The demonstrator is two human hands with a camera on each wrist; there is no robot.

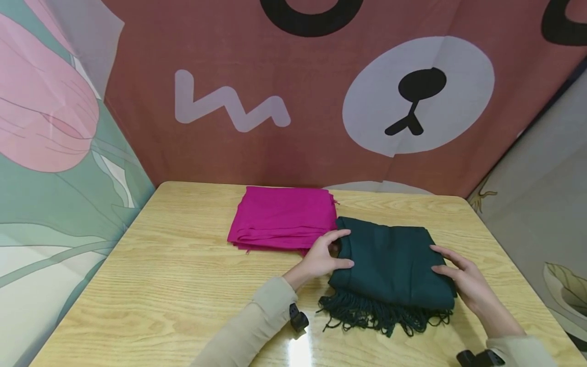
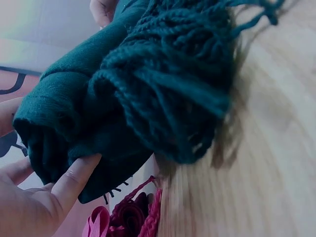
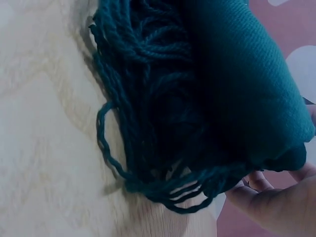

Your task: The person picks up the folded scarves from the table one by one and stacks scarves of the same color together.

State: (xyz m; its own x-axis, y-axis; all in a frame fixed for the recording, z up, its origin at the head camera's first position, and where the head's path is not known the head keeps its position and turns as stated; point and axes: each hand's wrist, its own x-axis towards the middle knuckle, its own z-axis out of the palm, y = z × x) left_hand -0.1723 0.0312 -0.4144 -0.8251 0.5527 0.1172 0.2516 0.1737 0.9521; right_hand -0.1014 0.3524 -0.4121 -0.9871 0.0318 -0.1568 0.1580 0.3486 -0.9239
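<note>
A dark green fringed scarf (image 1: 387,265), folded into a thick rectangle, lies on the right half of the table with its fringe toward me. At its left edge my left hand (image 1: 322,256) grips the folded layers; in the left wrist view, fingers (image 2: 76,180) reach in at the fold's open side. My right hand (image 1: 470,285) holds the right edge, thumb and a finger on top. In the right wrist view other fingers (image 3: 256,182) curl beneath the cloth, partly hidden. Left of the scarf sits a folded magenta cloth (image 1: 284,216), close to the green one.
The wooden table (image 1: 160,285) extends left and toward me. Behind it hangs a reddish-brown printed curtain (image 1: 312,142) against the far edge. A floral cloth (image 1: 55,204) hangs on the left and a pale one (image 1: 536,204) on the right.
</note>
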